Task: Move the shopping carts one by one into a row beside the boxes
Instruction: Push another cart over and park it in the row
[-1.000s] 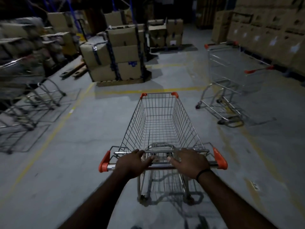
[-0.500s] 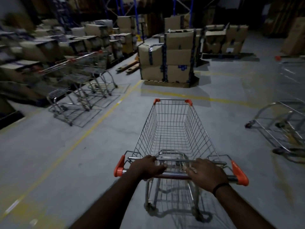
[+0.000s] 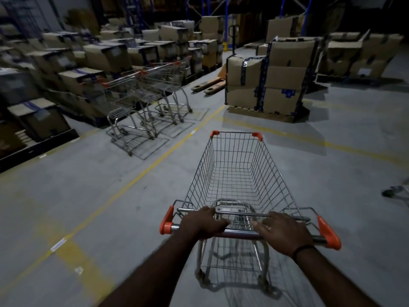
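Both hands, your left hand [image 3: 202, 222] and right hand [image 3: 282, 232], are clamped on the cart [image 3: 234, 173] handle; its long axis points straight ahead, while the parked row [image 3: 143, 96] beside the boxes [image 3: 88, 60] lies ahead-left, so steer left.

The scene is dim, with the far racks behind the strapped box pallet [image 3: 265, 85] almost black. The grey floor [image 3: 88, 196] around that pallet takes a cool, weak light. The pushed cart [image 3: 234, 173] throws a wire-grid shadow on the floor beneath itself. Stacked boxes [image 3: 66, 69] left of the pallet are smeared with blur. Straight lines bow towards the frame edges.
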The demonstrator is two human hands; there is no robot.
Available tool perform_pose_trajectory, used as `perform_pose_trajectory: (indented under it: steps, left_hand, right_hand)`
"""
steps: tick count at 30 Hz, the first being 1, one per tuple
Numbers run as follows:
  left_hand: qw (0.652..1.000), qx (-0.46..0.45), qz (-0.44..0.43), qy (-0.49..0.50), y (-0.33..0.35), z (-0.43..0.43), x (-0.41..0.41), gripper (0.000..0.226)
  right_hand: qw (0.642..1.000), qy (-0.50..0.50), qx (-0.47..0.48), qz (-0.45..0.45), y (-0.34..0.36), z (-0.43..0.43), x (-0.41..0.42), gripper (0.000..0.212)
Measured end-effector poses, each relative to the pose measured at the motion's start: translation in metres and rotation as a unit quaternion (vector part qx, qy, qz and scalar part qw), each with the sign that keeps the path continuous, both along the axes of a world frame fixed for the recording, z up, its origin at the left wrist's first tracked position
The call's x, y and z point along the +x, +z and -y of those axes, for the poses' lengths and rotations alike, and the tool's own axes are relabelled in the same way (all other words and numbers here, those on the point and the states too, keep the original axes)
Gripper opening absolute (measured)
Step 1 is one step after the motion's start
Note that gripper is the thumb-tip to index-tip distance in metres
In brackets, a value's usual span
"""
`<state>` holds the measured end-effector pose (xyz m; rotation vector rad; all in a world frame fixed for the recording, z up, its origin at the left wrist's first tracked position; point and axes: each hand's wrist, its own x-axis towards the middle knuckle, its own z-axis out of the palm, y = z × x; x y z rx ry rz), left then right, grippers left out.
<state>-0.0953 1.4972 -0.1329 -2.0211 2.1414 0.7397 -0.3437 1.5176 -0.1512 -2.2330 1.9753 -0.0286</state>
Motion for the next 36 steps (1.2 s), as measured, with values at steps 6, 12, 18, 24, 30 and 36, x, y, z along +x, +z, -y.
perform_pose_trajectory:
  steps: [6, 12, 18, 24, 30, 36]
  left_hand:
    - [1.000, -0.016, 0.004, 0.018, -0.010, 0.029, 0.050, 0.088]
    - [0.998, -0.023, 0.006, 0.059, -0.014, 0.057, 0.099, 0.087]
    - [0.994, -0.035, 0.010, 0.099, -0.014, 0.089, 0.136, 0.086]
    - [0.988, -0.031, 0.004, 0.149, -0.012, 0.137, 0.159, 0.083]
    - [0.978, -0.037, 0.006, 0.203, -0.005, 0.200, 0.184, 0.085]
    - [0.966, -0.042, 0.009, 0.254, 0.002, 0.257, 0.208, 0.078]
  right_hand:
    - [0.999, 0.028, -0.015, 0.007, -0.002, 0.045, 0.046, 0.073]
    - [0.998, 0.054, -0.017, -0.009, -0.005, 0.091, 0.095, 0.067]
    - [0.996, 0.087, -0.012, -0.016, 0.001, 0.143, 0.137, 0.065]
    - [0.987, 0.154, -0.035, 0.005, -0.007, 0.224, 0.164, 0.088]
    - [0.978, 0.204, -0.035, 0.017, -0.007, 0.315, 0.202, 0.085]
    - [0.964, 0.264, -0.030, 0.011, -0.004, 0.397, 0.241, 0.087]
